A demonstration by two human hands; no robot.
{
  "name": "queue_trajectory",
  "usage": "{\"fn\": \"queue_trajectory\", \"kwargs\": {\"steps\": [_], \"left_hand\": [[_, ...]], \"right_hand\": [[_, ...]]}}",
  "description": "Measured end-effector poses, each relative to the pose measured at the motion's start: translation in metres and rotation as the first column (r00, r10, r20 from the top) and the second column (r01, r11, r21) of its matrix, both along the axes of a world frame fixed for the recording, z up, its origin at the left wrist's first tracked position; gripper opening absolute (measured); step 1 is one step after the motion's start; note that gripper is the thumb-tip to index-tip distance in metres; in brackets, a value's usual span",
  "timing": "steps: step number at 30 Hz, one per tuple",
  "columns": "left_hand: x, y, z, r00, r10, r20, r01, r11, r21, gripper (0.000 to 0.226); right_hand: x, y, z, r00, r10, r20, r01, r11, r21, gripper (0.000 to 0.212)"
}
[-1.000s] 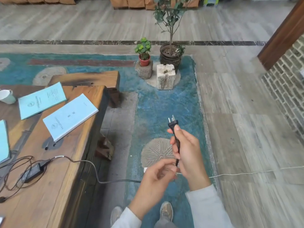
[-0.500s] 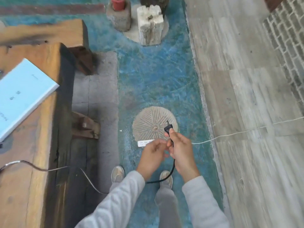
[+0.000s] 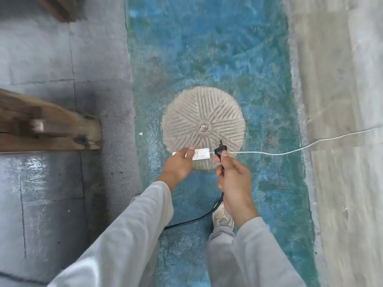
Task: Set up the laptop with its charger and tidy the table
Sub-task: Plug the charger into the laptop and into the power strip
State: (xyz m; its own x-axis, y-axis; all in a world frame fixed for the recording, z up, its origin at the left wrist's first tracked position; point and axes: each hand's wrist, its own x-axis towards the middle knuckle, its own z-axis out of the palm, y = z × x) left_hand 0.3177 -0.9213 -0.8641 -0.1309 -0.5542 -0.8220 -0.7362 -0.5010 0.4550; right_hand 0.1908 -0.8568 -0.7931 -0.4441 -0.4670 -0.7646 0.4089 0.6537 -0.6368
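Charger cable (image 3: 196, 218) trails off the floor into the right hand (image 3: 234, 179), fingers curled round the black plug (image 3: 220, 151), poised just beside the white power strip (image 3: 200, 154). Left hand (image 3: 180, 164) lies on that strip; gripping or merely touching, I can't tell. Not plugged in yet, I'd say, and the tidying can't be judged from here.

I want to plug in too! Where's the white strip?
Head view, centre: the strip lies on the round stone's near edge, under the left hand, plug just right of it.
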Motion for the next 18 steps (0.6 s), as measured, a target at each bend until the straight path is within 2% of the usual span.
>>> {"fn": "queue_trajectory", "kwargs": {"steps": [6,9,11,14,18], "left_hand": [[0.020,-0.002,-0.139,0.979,-0.166,0.116,0.173,0.984,-0.051,0.057],[0.029,0.004,-0.192,0.936,-0.287,0.206,0.310,0.947,-0.089,0.060],[0.035,0.009,-0.219,0.880,-0.383,0.280,0.417,0.906,-0.068,0.065],[0.040,0.016,-0.252,0.838,-0.429,0.336,0.470,0.881,-0.048,0.070],[0.040,0.012,-0.283,0.790,-0.447,0.421,0.541,0.831,-0.133,0.069]], "right_hand": [[0.005,0.005,-0.083,0.999,0.009,0.042,-0.011,0.999,0.053,0.046],[0.008,0.005,-0.109,0.997,0.000,0.078,-0.004,0.999,0.051,0.040],[0.011,0.005,-0.122,0.992,-0.023,0.124,0.017,0.999,0.050,0.037],[0.015,0.004,-0.136,0.978,-0.055,0.199,0.047,0.998,0.043,0.033],[0.023,0.002,-0.153,0.967,-0.043,0.252,0.036,0.999,0.031,0.034]]}}
